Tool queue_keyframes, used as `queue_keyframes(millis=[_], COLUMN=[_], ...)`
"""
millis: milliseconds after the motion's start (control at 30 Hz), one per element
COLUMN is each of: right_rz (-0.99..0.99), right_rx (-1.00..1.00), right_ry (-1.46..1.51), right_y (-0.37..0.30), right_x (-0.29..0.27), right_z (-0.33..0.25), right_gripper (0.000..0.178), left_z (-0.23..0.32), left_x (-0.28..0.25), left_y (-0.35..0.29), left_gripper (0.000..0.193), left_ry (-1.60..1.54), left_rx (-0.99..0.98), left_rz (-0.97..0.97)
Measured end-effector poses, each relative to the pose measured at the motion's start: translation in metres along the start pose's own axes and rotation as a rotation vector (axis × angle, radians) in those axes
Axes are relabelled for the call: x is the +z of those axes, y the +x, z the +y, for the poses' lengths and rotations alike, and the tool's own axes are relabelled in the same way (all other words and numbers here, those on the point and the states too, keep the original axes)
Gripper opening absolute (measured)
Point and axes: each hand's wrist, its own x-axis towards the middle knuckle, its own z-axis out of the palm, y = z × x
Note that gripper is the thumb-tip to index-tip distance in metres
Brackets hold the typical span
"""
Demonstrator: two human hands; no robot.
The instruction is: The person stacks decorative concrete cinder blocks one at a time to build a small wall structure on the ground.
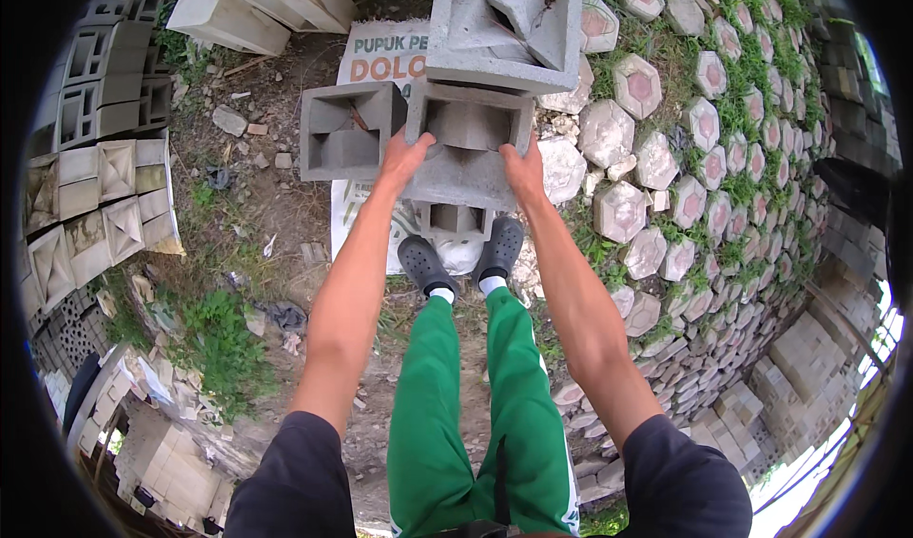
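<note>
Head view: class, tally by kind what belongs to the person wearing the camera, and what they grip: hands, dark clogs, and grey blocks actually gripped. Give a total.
Hands: 2 (left hand, right hand)
Dark clogs: 2 (left clog, right clog)
Blocks gripped: 1 (grey hollow block, a hand on each side)
Total: 5

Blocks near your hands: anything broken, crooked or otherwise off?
No damage shows. Both hands, left and right, grip a grey block. The block on its left sits slightly skewed, with debris inside. The top block lies tilted against the held one.
</note>
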Motion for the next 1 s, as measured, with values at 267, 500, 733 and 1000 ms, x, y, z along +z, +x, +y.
queue_keyframes(millis=[267,500,733,1000], right_rz=[-0.065,-0.096,-0.158,-0.363], right_rx=[0.105,0.309,0.411,0.148], right_ry=[0.018,0.008,0.063,-0.053], right_y=[-0.112,-0.275,-0.347,-0.360], right_x=[-0.035,-0.077,-0.127,-0.153], right_z=[0.024,0.018,-0.046,-0.218], right_gripper=[0.075,0.069,0.075,0.089], left_z=[-0.082,-0.119,-0.061,0.038], left_x=[0.019,0.025,0.012,-0.007], left_y=[-0.101,-0.280,-0.406,-0.489], left_gripper=[0.055,0.063,0.070,0.073], left_ry=[-0.037,-0.166,-0.159,-0.431], left_rx=[-0.064,-0.297,-0.260,0.016], left_rz=[0.057,0.011,0.046,0.297])
